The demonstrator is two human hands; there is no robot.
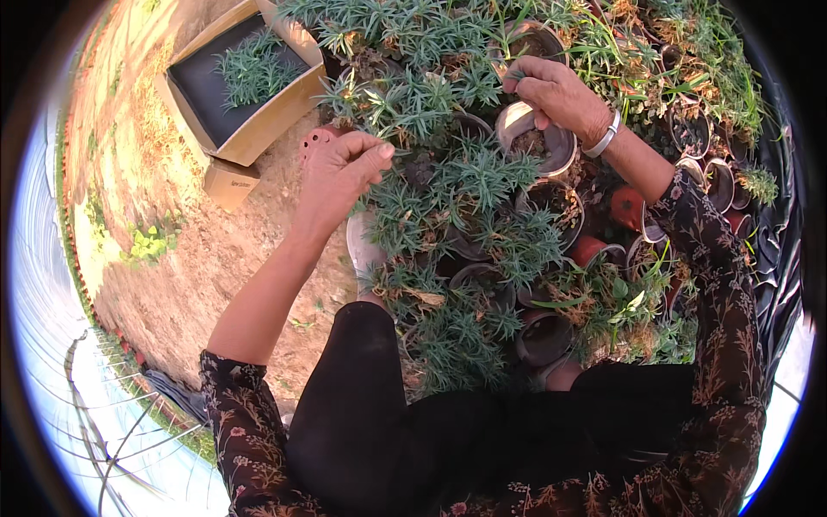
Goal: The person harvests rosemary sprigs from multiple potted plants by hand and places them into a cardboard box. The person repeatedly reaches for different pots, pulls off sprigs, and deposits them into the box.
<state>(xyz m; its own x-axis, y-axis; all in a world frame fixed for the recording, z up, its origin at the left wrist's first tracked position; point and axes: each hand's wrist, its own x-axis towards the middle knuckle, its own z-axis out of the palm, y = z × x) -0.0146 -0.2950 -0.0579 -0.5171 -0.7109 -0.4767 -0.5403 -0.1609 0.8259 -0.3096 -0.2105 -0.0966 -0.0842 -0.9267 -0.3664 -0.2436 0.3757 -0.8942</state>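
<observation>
My left hand point(345, 161) is raised above the left edge of the potted plants, thumb against curled fingers; a small bit of green shows at the fingertips, too small to name surely. With pinched fingers my right hand point(549, 94) holds a small green plant piece point(517, 75) over the pots. Just below it stands a round pot point(565, 152) holding soil. Spiky blue-green plants point(484, 174) grow in pots between and below my hands. At the upper left, a cardboard box point(274, 139) with a dark lining holds a pile of cut green sprigs point(258, 68).
A reddish pot with holes point(318, 137) lies behind my left hand. Tipped red pots point(627, 210) and grassy weeds point(633, 300) are at the right, beside black plastic sheeting point(782, 226). Bare soil point(194, 284) stretches to the left. My knees are close to the near plants.
</observation>
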